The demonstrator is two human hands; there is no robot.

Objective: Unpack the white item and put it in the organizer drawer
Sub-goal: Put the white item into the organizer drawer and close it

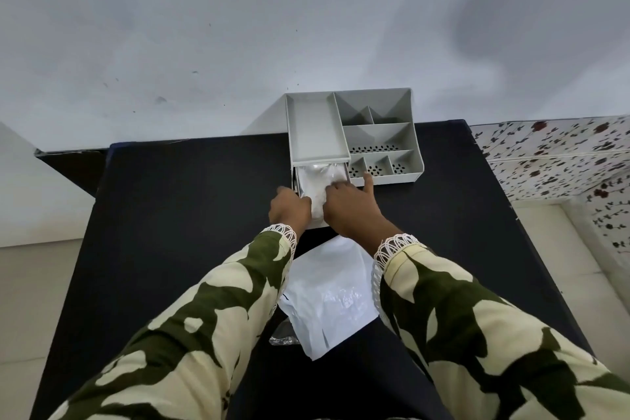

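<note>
A grey organizer (354, 133) stands at the far edge of the black table (170, 215). Its drawer (315, 223) is pulled out toward me under the left tray. The white item (320, 181), soft and wrapped in clear film, lies in the drawer. My left hand (289, 208) rests at the drawer's left side, fingers curled against the item. My right hand (351, 204) presses on the item from the right, one finger pointing out toward the organizer's front. The drawer's front part is hidden under both hands.
An empty white mailer bag (327, 293) lies flat on the table between my forearms, with a scrap of clear plastic (283, 339) at its near left corner. A white wall rises behind the organizer. A floral tiled surface (559, 157) is at the right.
</note>
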